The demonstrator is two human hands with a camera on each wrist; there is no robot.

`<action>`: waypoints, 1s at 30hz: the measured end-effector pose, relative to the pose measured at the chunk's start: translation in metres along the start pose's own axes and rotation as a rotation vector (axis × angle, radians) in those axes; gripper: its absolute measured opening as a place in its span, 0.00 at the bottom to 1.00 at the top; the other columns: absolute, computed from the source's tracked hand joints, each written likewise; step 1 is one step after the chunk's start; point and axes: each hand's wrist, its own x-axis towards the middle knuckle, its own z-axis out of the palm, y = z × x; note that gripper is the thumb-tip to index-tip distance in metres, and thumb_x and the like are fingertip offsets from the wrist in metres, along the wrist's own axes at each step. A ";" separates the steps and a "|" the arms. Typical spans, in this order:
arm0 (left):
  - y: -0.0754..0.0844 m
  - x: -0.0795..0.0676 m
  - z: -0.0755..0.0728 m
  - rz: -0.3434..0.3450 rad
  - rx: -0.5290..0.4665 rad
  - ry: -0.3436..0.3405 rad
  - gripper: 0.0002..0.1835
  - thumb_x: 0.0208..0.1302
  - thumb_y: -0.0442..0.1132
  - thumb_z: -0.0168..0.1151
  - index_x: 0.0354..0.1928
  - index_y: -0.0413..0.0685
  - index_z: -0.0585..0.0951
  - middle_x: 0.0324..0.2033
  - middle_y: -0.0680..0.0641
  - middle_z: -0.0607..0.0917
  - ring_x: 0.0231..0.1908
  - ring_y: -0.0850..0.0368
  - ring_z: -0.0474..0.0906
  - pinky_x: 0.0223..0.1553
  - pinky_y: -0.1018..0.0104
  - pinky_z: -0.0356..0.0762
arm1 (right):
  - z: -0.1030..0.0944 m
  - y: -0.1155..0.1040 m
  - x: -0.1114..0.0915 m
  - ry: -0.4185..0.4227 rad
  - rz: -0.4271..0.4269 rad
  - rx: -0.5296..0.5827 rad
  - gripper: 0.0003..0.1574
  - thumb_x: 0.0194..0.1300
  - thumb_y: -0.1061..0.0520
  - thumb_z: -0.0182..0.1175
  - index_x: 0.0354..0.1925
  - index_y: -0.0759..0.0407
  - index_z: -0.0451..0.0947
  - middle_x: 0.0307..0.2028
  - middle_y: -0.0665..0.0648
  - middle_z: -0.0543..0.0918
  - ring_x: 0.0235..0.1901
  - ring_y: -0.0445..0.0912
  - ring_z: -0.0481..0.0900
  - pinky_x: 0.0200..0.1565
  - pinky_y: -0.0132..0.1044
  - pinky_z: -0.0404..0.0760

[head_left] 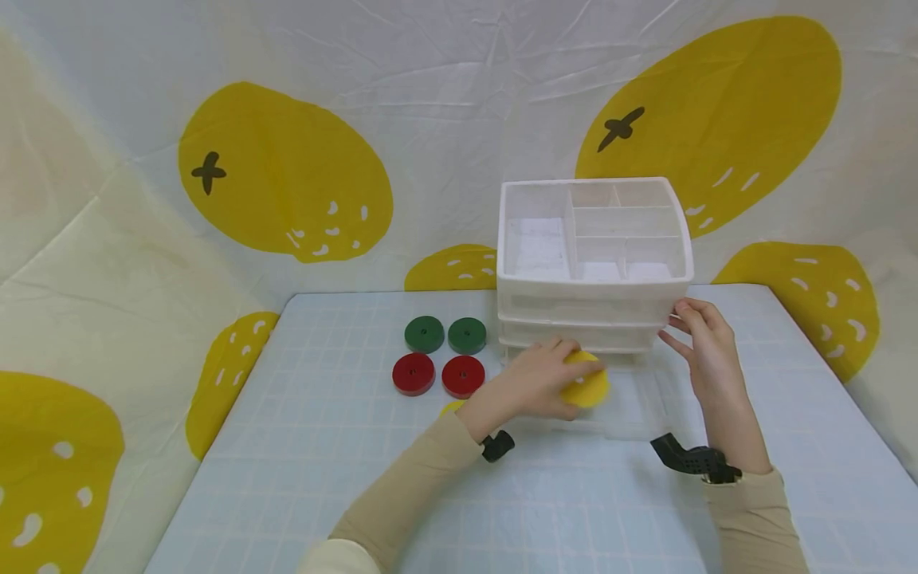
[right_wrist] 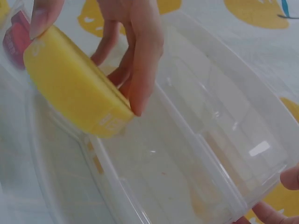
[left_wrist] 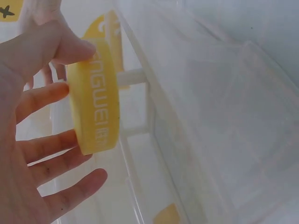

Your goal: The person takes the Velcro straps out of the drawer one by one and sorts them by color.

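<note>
My left hand (head_left: 538,379) grips a thick yellow disc (head_left: 586,381) by its edge. In the left wrist view, white lettering runs along the rim of the disc. The disc is held tilted over a clear drawer (head_left: 634,402) pulled out at the bottom of a white drawer unit (head_left: 595,299). At the unit's right side is my right hand (head_left: 710,351), its fingertips at the front corner. The right wrist view catches only a few of those fingertips (right_wrist: 290,178) by the edge of the clear plastic.
Two green discs (head_left: 425,334) and two red discs (head_left: 413,375) lie left of the unit. Another yellow disc (head_left: 452,407) shows partly behind my left forearm. The unit's top has several compartments (head_left: 534,239). Behind the table hangs a cloth (head_left: 445,159) with yellow fruit prints.
</note>
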 end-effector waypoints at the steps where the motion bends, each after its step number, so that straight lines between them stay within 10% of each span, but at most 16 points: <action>1: -0.001 -0.003 0.001 -0.008 -0.008 0.016 0.33 0.57 0.56 0.63 0.66 0.71 0.67 0.60 0.52 0.70 0.59 0.58 0.64 0.55 0.67 0.72 | 0.000 0.000 0.000 0.001 0.001 0.001 0.13 0.69 0.45 0.54 0.49 0.46 0.69 0.47 0.43 0.70 0.47 0.40 0.69 0.34 0.20 0.80; 13: -0.008 -0.035 0.015 -0.181 -0.222 0.177 0.35 0.53 0.55 0.67 0.65 0.72 0.67 0.64 0.50 0.67 0.62 0.55 0.63 0.51 0.65 0.77 | 0.000 -0.001 0.000 0.014 0.027 -0.028 0.15 0.68 0.43 0.55 0.49 0.44 0.68 0.47 0.41 0.69 0.48 0.39 0.69 0.46 0.29 0.79; 20: -0.010 -0.060 0.024 -0.332 -0.281 0.285 0.35 0.51 0.55 0.68 0.64 0.73 0.69 0.61 0.51 0.69 0.60 0.56 0.64 0.50 0.63 0.79 | 0.001 -0.001 0.000 0.006 0.018 0.018 0.13 0.69 0.44 0.55 0.48 0.45 0.68 0.46 0.42 0.69 0.46 0.39 0.69 0.35 0.20 0.80; 30: -0.011 -0.087 0.033 -0.467 -0.331 0.413 0.35 0.48 0.53 0.71 0.62 0.70 0.72 0.59 0.51 0.71 0.58 0.54 0.65 0.47 0.62 0.81 | 0.001 -0.002 0.000 0.022 0.048 -0.021 0.15 0.68 0.42 0.55 0.49 0.44 0.68 0.47 0.40 0.69 0.48 0.38 0.69 0.64 0.55 0.58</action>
